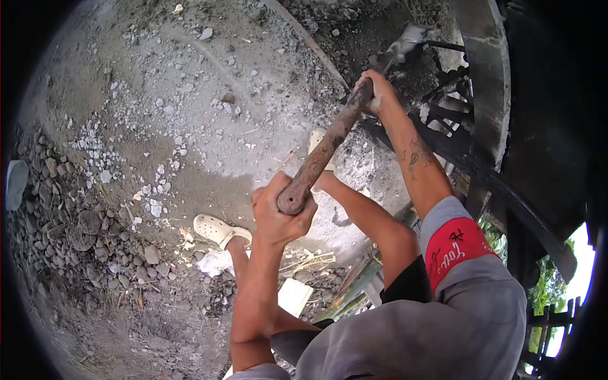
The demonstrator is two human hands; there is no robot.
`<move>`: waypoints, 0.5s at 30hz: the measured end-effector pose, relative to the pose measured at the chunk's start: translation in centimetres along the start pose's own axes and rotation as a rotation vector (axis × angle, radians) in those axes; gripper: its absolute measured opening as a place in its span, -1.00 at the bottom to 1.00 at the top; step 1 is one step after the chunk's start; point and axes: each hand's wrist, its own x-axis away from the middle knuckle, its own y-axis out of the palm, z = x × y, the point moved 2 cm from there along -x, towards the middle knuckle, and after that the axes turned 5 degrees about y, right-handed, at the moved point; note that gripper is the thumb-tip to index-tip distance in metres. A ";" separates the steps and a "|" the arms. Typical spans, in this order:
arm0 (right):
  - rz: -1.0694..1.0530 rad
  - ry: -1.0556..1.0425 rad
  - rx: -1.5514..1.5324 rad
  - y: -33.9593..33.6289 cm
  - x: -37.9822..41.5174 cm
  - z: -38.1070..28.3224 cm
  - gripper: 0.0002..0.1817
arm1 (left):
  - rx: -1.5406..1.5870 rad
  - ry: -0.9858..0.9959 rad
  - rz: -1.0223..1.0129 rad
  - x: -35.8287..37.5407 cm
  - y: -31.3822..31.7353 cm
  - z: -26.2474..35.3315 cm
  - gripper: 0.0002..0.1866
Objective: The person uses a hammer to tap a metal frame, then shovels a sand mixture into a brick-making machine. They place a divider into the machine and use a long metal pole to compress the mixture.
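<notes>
A thick wooden handle (326,149) runs diagonally through the middle of the head view; it looks like a shovel's. My left hand (278,221) is closed around its near end, where a small hole shows. Farther up, my right hand (380,95) grips the same handle close to the head. The pale, whitish tool head (405,44) is at the top right, against dark soil and blackened pieces. Its exact shape is blurred and partly hidden. Both arms reach out from my body, the right one with a red band on the sleeve.
Grey, dusty ground (209,101) is scattered with pale chips. A heap of rounded stones (95,234) lies at the left. Charred wood and a curved dark panel (484,82) stand on the right. My feet wear cream clogs (215,229). A thin pole (310,41) lies near the top.
</notes>
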 end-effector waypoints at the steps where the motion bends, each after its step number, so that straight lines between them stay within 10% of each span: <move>1: 0.077 -0.063 0.155 1.9 1.2 2.2 -0.87 | -0.016 -0.054 0.131 1.5 -2.4 -0.4 -0.82; 4: -0.017 -0.108 0.183 8.6 5.3 8.3 -0.83 | 0.314 -0.298 0.390 5.5 -9.9 -1.3 -0.84; 9: -0.178 -0.134 0.041 13.4 6.7 5.7 -0.83 | 0.429 -0.064 0.323 3.0 -11.7 2.0 -0.88; 10: -0.125 -0.152 0.043 11.8 4.5 3.7 -0.84 | -0.322 -0.050 0.057 6.4 -13.4 -5.9 -0.85; 11: -0.072 -0.166 0.038 9.0 1.4 1.0 -0.85 | 0.222 -0.018 0.280 0.1 -5.9 -1.0 -0.80; 13: 0.066 -0.065 0.217 0.6 -5.2 -4.7 -0.90 | 0.151 -0.326 0.205 -2.6 3.1 -2.8 -0.83; 15: 0.141 -0.100 0.149 -1.0 -4.2 -2.5 -0.91 | 0.168 -0.059 0.212 0.2 4.9 -4.0 -0.80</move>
